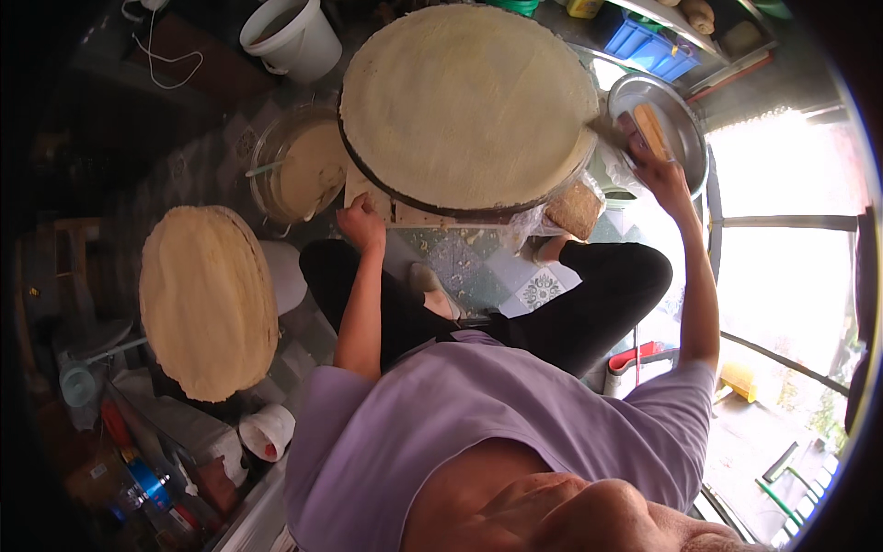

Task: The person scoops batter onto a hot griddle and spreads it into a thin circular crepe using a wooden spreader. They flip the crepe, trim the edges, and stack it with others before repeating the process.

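A round griddle (pixel 343 153) stands in front of me, covered almost to its rim by a thin, pale sheet of batter (pixel 469 103). My right hand (pixel 659 172) grips a wooden-handled tool (pixel 652 130) over the metal basin (pixel 698 148), right of the griddle. The tool's other end is blurred, and I cannot tell its shape. My left hand (pixel 362 222) is loosely curled at the near left of the griddle, by a light board (pixel 414 219). Nothing shows in its fingers. Left of the griddle, a bowl of batter (pixel 307 165) holds a pale green-handled utensil (pixel 265 168).
A stack of thin round flatbreads (pixel 207 303) stands at my left. Beyond the batter bowl is a white bucket (pixel 300 48). A brown block (pixel 576 210) and plastic wrap (pixel 528 228) lie under the griddle's near right edge. A blue crate (pixel 648 48) sits at the far right.
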`<move>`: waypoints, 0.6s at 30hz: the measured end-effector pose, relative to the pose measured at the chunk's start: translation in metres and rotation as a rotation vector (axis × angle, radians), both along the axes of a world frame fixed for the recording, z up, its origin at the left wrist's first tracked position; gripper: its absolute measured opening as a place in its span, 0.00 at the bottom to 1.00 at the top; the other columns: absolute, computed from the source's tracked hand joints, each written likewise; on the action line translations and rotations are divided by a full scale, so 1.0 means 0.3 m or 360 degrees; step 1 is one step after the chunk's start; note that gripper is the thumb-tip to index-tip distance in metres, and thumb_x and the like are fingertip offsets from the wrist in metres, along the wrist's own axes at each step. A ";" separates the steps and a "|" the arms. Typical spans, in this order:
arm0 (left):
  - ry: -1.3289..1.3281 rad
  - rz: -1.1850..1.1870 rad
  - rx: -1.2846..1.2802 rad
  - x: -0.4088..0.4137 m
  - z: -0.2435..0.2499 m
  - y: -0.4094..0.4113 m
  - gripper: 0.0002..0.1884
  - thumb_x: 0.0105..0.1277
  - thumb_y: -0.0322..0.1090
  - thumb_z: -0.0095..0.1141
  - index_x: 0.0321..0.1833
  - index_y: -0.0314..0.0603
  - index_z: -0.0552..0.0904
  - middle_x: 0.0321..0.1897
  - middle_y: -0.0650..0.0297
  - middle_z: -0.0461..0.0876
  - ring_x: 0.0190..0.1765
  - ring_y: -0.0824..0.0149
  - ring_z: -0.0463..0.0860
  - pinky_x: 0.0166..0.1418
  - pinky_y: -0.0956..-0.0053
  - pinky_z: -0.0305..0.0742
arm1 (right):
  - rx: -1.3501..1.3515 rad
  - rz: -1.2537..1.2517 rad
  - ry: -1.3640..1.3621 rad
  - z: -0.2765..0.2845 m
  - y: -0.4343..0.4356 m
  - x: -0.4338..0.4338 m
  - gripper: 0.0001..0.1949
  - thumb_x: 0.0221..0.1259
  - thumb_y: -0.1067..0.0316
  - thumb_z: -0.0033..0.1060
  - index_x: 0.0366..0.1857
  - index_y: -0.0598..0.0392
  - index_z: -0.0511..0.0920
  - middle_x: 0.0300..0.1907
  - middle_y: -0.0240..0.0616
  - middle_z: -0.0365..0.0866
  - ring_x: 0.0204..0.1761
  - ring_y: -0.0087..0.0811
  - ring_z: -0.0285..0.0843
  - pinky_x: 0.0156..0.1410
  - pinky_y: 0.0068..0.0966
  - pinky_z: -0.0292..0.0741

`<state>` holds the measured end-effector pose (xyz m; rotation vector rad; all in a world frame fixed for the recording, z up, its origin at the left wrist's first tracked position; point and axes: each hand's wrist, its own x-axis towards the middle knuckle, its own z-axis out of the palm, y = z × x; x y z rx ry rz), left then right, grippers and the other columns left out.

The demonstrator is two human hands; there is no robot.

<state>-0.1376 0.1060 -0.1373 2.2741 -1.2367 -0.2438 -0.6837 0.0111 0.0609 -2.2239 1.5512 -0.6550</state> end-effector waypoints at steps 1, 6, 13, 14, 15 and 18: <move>-0.0092 -0.0069 -0.0151 0.013 0.001 0.014 0.22 0.60 0.26 0.64 0.59 0.45 0.84 0.47 0.43 0.84 0.53 0.42 0.79 0.63 0.51 0.69 | 0.0215 0.0044 0.0059 0.054 0.075 0.020 0.20 0.64 0.73 0.66 0.61 0.54 0.82 0.26 0.37 0.79 0.31 0.17 0.71 0.40 0.23 0.73; 0.0028 -0.0127 -0.0227 -0.028 0.012 0.028 0.26 0.59 0.24 0.64 0.63 0.47 0.82 0.72 0.43 0.69 0.71 0.42 0.68 0.73 0.51 0.62 | 0.0372 0.0428 0.0270 0.045 0.322 0.080 0.21 0.58 0.70 0.68 0.58 0.48 0.84 0.32 0.43 0.82 0.34 0.43 0.83 0.44 0.38 0.79; 0.0184 -0.0182 -0.0343 -0.036 0.013 0.062 0.22 0.60 0.24 0.62 0.59 0.42 0.84 0.65 0.47 0.77 0.67 0.45 0.71 0.73 0.55 0.64 | 0.0031 0.0473 0.0271 -0.056 0.376 0.239 0.21 0.61 0.70 0.66 0.60 0.45 0.82 0.30 0.39 0.78 0.26 0.41 0.81 0.34 0.37 0.78; 0.0175 -0.0185 -0.0346 -0.031 0.016 0.072 0.22 0.59 0.25 0.62 0.59 0.42 0.84 0.64 0.48 0.78 0.67 0.45 0.71 0.72 0.55 0.65 | -0.0042 0.0516 0.0308 -0.069 0.375 0.249 0.21 0.61 0.71 0.66 0.60 0.45 0.82 0.29 0.39 0.77 0.26 0.41 0.81 0.32 0.37 0.77; 0.0172 -0.0190 -0.0350 -0.034 0.022 0.079 0.21 0.59 0.25 0.62 0.58 0.41 0.84 0.63 0.48 0.79 0.66 0.45 0.72 0.72 0.56 0.65 | -0.0061 0.0532 0.0329 -0.076 0.373 0.260 0.22 0.61 0.71 0.65 0.61 0.45 0.81 0.29 0.39 0.76 0.25 0.41 0.81 0.32 0.37 0.77; 0.0057 -0.0163 -0.0356 -0.048 0.040 0.096 0.21 0.59 0.24 0.61 0.58 0.40 0.84 0.62 0.48 0.79 0.66 0.46 0.73 0.71 0.56 0.66 | -0.0098 0.0560 0.0365 -0.101 0.372 0.299 0.23 0.62 0.71 0.65 0.63 0.44 0.80 0.29 0.39 0.76 0.24 0.42 0.81 0.31 0.38 0.77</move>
